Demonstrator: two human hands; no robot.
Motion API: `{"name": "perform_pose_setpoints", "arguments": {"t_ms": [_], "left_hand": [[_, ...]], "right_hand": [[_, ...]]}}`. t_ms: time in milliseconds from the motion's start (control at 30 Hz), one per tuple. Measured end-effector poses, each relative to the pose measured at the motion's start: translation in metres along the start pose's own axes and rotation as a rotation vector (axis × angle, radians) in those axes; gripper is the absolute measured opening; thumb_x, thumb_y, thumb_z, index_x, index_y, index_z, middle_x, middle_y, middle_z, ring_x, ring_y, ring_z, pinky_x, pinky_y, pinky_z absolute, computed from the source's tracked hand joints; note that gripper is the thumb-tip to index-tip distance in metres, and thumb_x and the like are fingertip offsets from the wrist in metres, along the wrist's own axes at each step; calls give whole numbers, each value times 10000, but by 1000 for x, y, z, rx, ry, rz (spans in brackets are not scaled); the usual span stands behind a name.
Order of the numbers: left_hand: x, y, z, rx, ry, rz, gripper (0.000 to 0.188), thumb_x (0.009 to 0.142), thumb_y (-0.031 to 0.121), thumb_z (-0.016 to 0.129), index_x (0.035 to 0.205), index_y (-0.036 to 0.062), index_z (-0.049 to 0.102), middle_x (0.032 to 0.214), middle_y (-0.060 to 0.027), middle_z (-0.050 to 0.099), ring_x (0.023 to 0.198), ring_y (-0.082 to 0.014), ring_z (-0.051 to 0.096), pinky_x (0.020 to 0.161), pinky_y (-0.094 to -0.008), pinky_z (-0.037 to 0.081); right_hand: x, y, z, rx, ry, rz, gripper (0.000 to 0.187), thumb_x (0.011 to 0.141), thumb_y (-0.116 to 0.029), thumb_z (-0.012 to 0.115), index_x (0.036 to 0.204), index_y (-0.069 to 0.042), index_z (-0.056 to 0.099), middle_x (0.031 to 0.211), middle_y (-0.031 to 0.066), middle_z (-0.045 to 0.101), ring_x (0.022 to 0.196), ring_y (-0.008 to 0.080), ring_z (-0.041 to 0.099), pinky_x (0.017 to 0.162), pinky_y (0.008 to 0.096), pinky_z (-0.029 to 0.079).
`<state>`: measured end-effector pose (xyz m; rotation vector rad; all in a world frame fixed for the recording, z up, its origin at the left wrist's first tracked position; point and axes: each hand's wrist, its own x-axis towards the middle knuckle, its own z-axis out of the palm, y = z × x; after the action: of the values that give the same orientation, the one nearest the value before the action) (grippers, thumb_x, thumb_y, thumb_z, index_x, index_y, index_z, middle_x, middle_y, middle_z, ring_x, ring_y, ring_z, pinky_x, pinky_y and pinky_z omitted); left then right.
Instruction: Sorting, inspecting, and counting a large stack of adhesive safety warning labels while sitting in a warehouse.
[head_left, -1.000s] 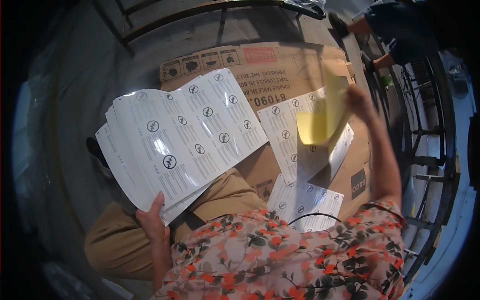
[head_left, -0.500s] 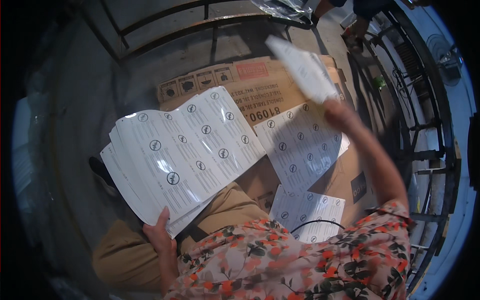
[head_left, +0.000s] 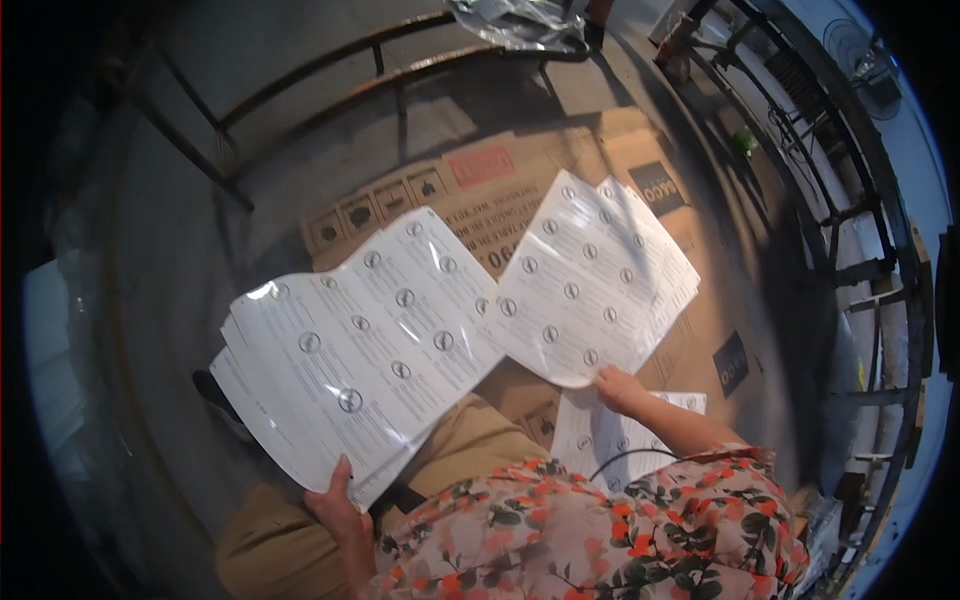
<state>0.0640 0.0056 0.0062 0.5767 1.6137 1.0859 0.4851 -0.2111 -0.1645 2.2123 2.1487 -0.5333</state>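
A thick stack of white printed sheets (head_left: 350,335) with round black symbols leans across my lap, its edges fanned out on the left. My left hand (head_left: 340,505) grips the near edge of this stack, thumb on top. To the right, a second pile of similar sheets (head_left: 575,275) lies on a flattened cardboard carton (head_left: 690,345), its left corner meeting the stack. My right hand (head_left: 622,390) pinches the near corner of its top sheet. Partly beneath my right forearm, more printed sheets (head_left: 590,440) lie close to my body.
A rusty metal rail frame (head_left: 330,92) stands beyond the carton, with clear plastic film (head_left: 520,22) on it. Dark metal racking (head_left: 850,215) runs along the right, near a fan (head_left: 873,80). Another person's leg (head_left: 598,15) shows at the top. My shoe (head_left: 218,398) is left of the stack.
My right hand has come down toward me, and the sheet it was swinging in the air now lies on the right pile. My left hand keeps its hold on the stack.
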Motion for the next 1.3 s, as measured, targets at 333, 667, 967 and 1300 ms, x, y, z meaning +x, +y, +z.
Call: {"name": "perform_pose_setpoints", "arguments": {"t_ms": [333, 667, 967, 1300], "left_hand": [[-9, 10, 10, 44, -48, 6, 498, 718, -49, 699, 1161, -119, 481, 1103, -150, 576, 949, -222, 548, 825, -319, 452], [-6, 3, 0, 7, -45, -4, 406, 688, -33, 732, 1057, -92, 572, 994, -110, 630, 874, -197, 576, 778, -313, 462], [-1, 15, -19, -113, -156, 36, 317, 670, -26, 731, 961, -90, 621, 891, -102, 656, 748, -180, 607, 690, -304, 486], [18, -8, -74, -78, -265, 47, 338, 727, 121, 741, 1003, -46, 640, 896, -73, 666, 765, -110, 598, 714, -258, 480]], "right_hand": [[167, 36, -67, 164, 291, 483, 518, 839, -463, 520, 1212, -103, 530, 1314, 161, 440, 1223, 347, 372, 1008, 454, 279], [222, 50, -48, 155, 166, 975, 648, 902, -453, 373, 1429, -107, 221, 1493, 172, 122, 1386, 327, 40, 1090, 527, 56], [262, -45, -46, 678, 365, 303, 347, 859, -271, 525, 1033, 19, 603, 978, 223, 619, 932, 374, 572, 854, 434, 429], [365, -298, -101, 433, 486, -512, 484, 817, -294, 585, 1190, 0, 493, 1294, 242, 408, 1160, 421, 387, 987, 511, 285]]}}
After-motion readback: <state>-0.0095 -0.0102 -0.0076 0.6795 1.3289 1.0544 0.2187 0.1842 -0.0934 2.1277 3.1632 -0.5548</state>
